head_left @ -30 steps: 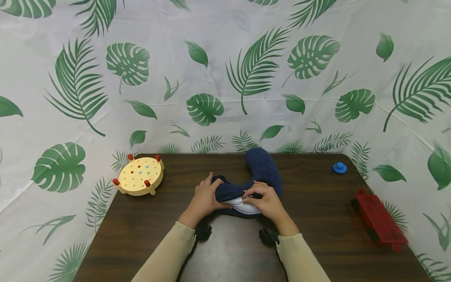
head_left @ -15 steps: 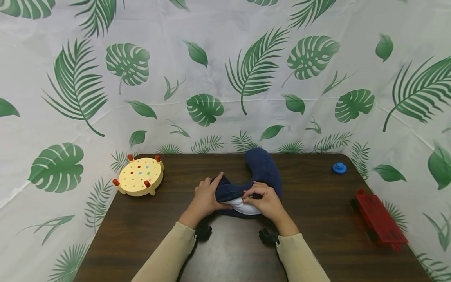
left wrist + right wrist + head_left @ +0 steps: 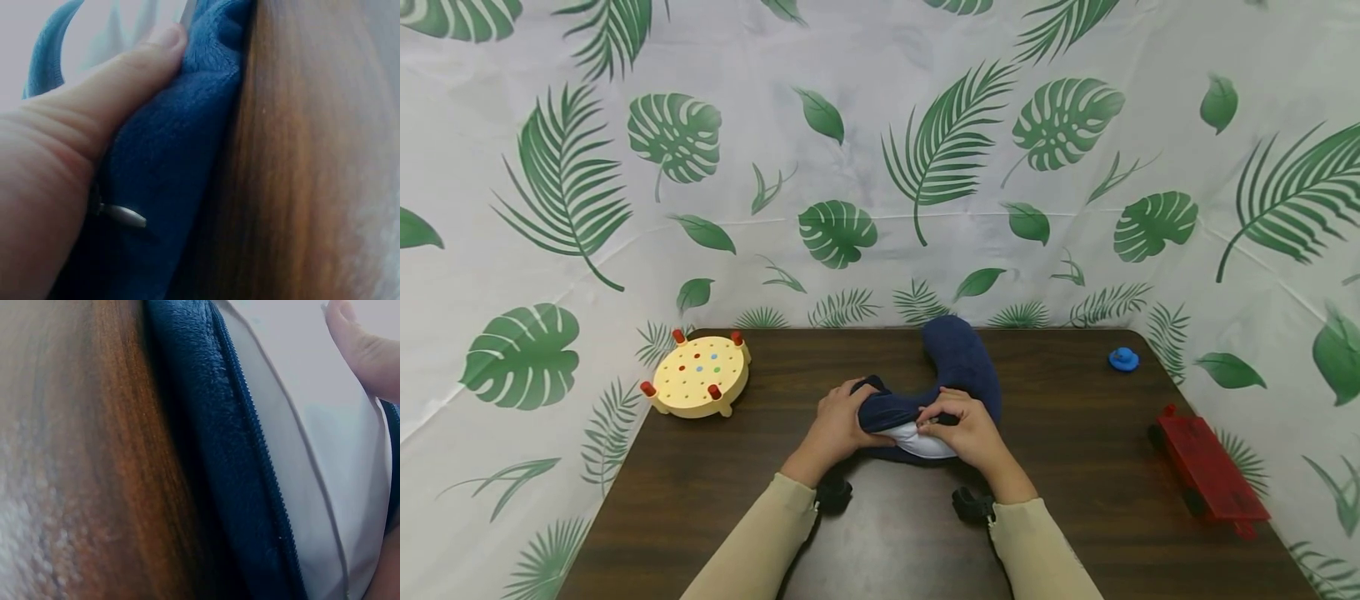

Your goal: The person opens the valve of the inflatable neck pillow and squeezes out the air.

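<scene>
The left hand (image 3: 835, 425) has curled its raised finger down, both hands gripping the navy pillow cover (image 3: 958, 367) between peg board (image 3: 700, 375) and red toy (image 3: 1210, 471).

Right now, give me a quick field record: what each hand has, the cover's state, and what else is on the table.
left hand: grips navy cover at its bunched end
right hand: pinches cover edge beside white insert
zipper: open, insert exposed
table: dark wood
left side: yellow peg board
right side: blue duck, red toy
</scene>
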